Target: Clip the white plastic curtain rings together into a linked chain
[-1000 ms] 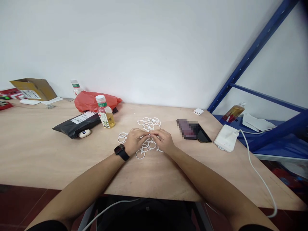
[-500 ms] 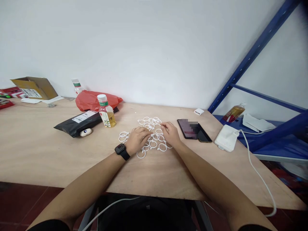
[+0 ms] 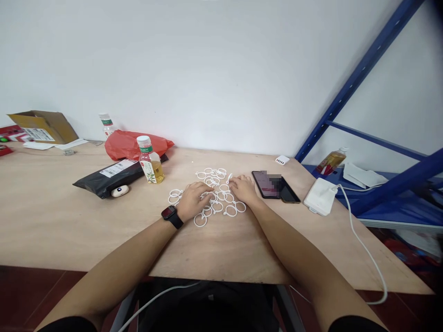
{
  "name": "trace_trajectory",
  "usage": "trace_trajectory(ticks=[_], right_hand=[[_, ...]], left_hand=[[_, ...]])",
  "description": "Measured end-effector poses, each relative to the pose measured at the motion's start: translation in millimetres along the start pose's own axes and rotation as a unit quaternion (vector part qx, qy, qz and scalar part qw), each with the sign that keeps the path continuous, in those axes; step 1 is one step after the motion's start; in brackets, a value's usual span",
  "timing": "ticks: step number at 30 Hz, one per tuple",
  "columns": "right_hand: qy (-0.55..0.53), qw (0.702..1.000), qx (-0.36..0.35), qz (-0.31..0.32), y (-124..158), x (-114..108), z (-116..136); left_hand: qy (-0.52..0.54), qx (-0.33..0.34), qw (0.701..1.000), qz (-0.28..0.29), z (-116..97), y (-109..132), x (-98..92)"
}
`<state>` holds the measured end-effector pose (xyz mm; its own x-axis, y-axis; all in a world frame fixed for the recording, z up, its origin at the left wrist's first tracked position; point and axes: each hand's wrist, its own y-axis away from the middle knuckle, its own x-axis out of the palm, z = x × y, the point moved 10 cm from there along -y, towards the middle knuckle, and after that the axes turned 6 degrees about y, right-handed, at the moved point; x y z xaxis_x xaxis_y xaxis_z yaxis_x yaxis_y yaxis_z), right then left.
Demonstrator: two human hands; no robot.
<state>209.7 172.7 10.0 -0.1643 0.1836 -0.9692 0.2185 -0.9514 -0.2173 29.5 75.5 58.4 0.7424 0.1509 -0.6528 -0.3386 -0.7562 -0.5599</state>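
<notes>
Several white plastic rings [image 3: 231,216], each with a small knob, lie loose and overlapping on the wooden tabletop [image 3: 214,258]. My left hand [image 3: 194,200], with a black watch [image 3: 170,213] on its wrist, rests over the left part of these rings. Its thumb and fingers are apart and partly cover some of them. On the right side of the pile is my right hand [image 3: 243,188], fingers bent and drawn together. One white ring [image 3: 230,177] stands edge-on at its fingertips and appears pinched there.
Two phones [image 3: 266,185] and a white charger [image 3: 320,197] with a cable lie to the right. On the left are a drink bottle [image 3: 151,168], a black parcel [image 3: 107,180], a red bag [image 3: 124,144] and a cardboard box [image 3: 48,127]. A blue shelf frame [image 3: 363,69] borders the right.
My left thumb and fingers have spread apart from a pinch. The ring by my right fingertips now stands edge-on. The view has shifted slightly to the right.
</notes>
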Motion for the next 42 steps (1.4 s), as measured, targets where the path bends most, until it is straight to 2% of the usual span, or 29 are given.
trace_trajectory(ticks=[16, 23, 25, 28, 31, 34, 37, 40, 42], right_hand=[[-0.031, 0.998, -0.060, -0.019, 10.4, -13.3, 25.1], [-0.035, 0.998, -0.053, -0.014, 7.3, -8.0, 21.6], [-0.055, 0.997, -0.048, -0.037, 4.9, -10.8, 18.3], [-0.127, 0.985, -0.046, -0.110, 7.7, -26.1, 17.3], [-0.213, 0.958, -0.092, -0.169, 21.3, -43.4, 32.0], [-0.247, 0.934, -0.181, -0.183, 40.0, -53.8, 60.2], [-0.255, 0.916, -0.255, -0.175, 54.4, -56.1, 81.7], [-0.256, 0.905, -0.294, -0.169, 61.0, -55.4, 89.2], [-0.266, 0.900, -0.289, -0.188, 62.1, -58.7, 85.3]], left_hand=[[0.016, -0.011, 1.000, 0.017, 1.7, -0.5, 1.6], [0.017, -0.009, 1.000, 0.016, 1.1, -0.1, 1.0], [0.017, -0.009, 1.000, 0.015, 1.8, 0.1, 1.6], [0.016, -0.009, 1.000, 0.004, 3.7, 0.0, -0.1], [0.023, -0.005, 0.999, -0.034, 4.6, -0.1, -7.9], [0.042, 0.017, 0.996, -0.071, 0.3, 0.5, -16.7], [0.057, 0.045, 0.994, -0.082, -7.6, 1.2, -20.2], [0.064, 0.054, 0.993, -0.082, -13.4, 1.4, -21.4], [0.063, 0.054, 0.993, -0.082, -16.0, 1.2, -22.1]])
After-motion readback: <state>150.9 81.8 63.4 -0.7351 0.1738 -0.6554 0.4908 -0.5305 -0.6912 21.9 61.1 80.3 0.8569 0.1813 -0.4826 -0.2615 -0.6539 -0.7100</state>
